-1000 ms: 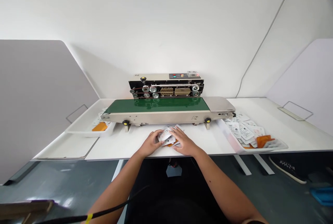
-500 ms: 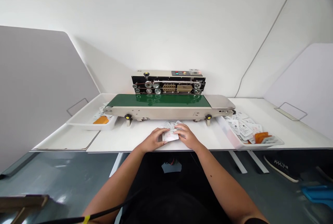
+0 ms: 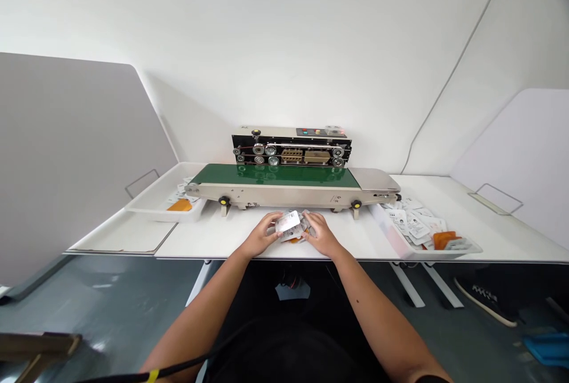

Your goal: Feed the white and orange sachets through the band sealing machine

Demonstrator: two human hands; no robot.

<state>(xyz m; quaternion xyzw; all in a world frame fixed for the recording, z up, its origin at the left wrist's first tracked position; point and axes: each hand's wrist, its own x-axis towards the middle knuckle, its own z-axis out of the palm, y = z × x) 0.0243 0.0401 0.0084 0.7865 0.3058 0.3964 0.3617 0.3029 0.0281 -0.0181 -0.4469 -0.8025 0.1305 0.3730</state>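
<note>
Close to the table's front edge, my left hand (image 3: 261, 236) grips a white printed packet (image 3: 288, 221) between thumb and fingers. My right hand (image 3: 320, 236) has its fingers closed on the right side of a small pile of packets (image 3: 292, 233), a few of them showing orange. Which of these packets the right fingers pinch is hard to see. Just behind both hands stands a band sealing machine (image 3: 291, 150) with a green conveyor belt (image 3: 275, 175).
On the right, a white plastic bin (image 3: 402, 242) holds many white and orange packets. Another translucent bin (image 3: 155, 214) with fewer packets stands on the left. Grey panels (image 3: 75, 158) flank the white table (image 3: 200, 245). A shoe (image 3: 484, 300) shows on the floor at right.
A white packet in my left hand has come up tilted above the pile, and orange pieces now show beneath. My hands stay near the same spot; the view has shifted slightly.
</note>
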